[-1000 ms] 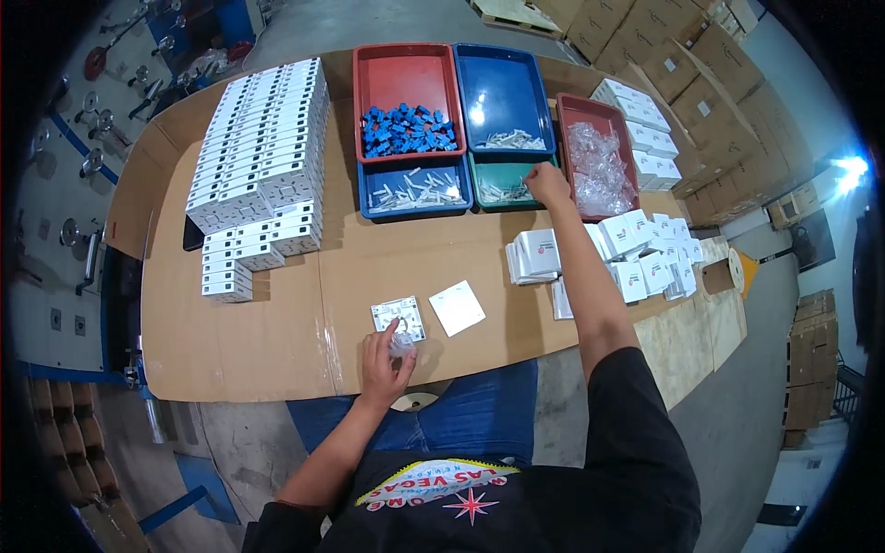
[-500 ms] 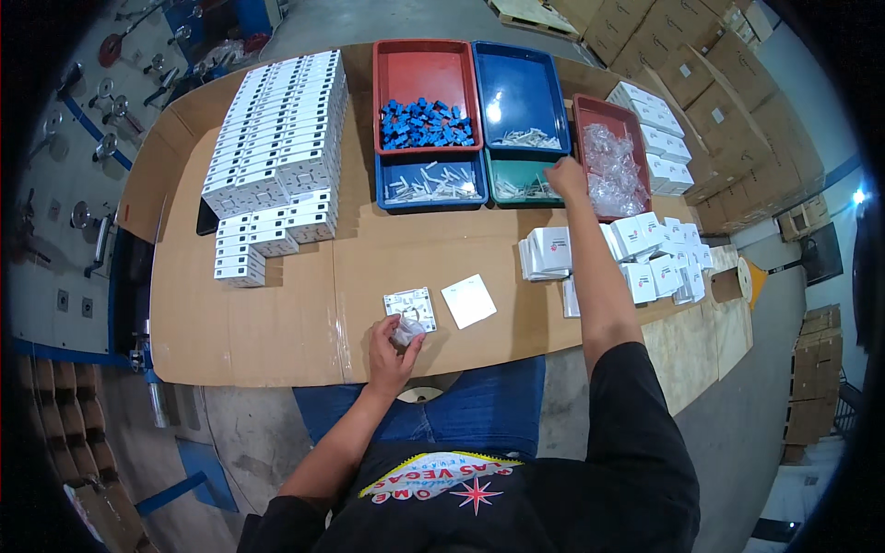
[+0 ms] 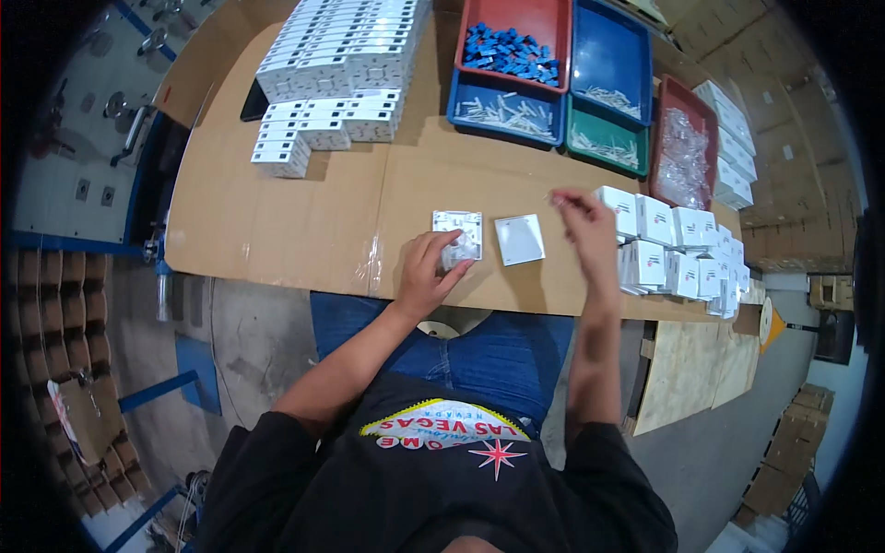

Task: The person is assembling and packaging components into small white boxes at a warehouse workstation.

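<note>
My left hand point(image 3: 430, 269) lies at the near left edge of a square white plastic housing point(image 3: 470, 241) on the cardboard. Its thumb and fingers curl around a small clear plastic bag, partly hidden against the housing. Just right of this lies a flat square white cover plate point(image 3: 521, 240), apart from both hands. My right hand point(image 3: 590, 226) hovers right of the plate, its thumb and forefinger pinched together on something thin and pale, too small to name. A green tray point(image 3: 604, 164) of small whitish pins stands beyond that hand.
Stacked white housings point(image 3: 341, 64) stand at the far left. A red tray point(image 3: 544, 18) holds blue connectors; a blue tray point(image 3: 505, 135) holds white pins. Another red tray point(image 3: 660, 175) contains clear bags. White boxed pieces point(image 3: 650, 263) crowd the right side.
My right hand has come back from the green tray to beside the cover plate, fingertips pinched. My left hand stays at the housing. The whole view has shifted, with the table sitting higher.
</note>
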Available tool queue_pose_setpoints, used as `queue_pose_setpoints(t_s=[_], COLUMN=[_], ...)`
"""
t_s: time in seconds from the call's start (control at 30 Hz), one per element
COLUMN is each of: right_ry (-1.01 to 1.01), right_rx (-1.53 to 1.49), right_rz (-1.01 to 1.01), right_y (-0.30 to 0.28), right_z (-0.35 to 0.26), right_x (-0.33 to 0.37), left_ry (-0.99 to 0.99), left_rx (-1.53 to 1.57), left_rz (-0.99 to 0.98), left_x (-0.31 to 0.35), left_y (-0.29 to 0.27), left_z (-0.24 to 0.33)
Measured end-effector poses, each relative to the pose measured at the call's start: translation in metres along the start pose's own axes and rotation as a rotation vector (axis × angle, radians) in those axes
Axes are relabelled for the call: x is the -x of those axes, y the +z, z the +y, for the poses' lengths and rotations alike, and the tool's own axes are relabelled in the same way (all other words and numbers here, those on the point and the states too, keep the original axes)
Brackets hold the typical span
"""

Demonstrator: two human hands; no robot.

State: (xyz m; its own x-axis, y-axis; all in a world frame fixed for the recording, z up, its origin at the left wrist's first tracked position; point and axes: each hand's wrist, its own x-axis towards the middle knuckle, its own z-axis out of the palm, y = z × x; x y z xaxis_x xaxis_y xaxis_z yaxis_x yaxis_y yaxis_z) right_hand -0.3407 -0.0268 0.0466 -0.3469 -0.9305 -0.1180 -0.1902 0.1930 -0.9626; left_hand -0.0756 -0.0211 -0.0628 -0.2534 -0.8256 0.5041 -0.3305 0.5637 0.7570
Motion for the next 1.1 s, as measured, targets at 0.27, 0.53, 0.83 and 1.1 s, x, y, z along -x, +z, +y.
queue_pose_setpoints(t_s=[0.27, 0.53, 0.83, 1.1], right_ry=[-0.028, -0.161, 0.008, -0.163], right_rx=[0.006, 0.21, 0.072, 0.19], right_rz=[-0.199, -0.146, -0.055, -0.157], right_y=[0.082, 0.091, 0.075, 0.082], right_z=[0.033, 0.042, 0.049, 0.042], right_x=[0.062, 0.062, 0.058, 0.061], left_ry=[0.01, -0.083, -0.102, -0.066], left_rx=[-0.024, 0.179, 0.17, 0.157], left_rz=[-0.013, -0.079, -0.052, -0.051], left_x=[0.003, 0.009, 0.009, 0.01], left_y=[-0.006, -0.002, 0.0, 0.0], left_z=[0.005, -0.003, -0.005, -0.006])
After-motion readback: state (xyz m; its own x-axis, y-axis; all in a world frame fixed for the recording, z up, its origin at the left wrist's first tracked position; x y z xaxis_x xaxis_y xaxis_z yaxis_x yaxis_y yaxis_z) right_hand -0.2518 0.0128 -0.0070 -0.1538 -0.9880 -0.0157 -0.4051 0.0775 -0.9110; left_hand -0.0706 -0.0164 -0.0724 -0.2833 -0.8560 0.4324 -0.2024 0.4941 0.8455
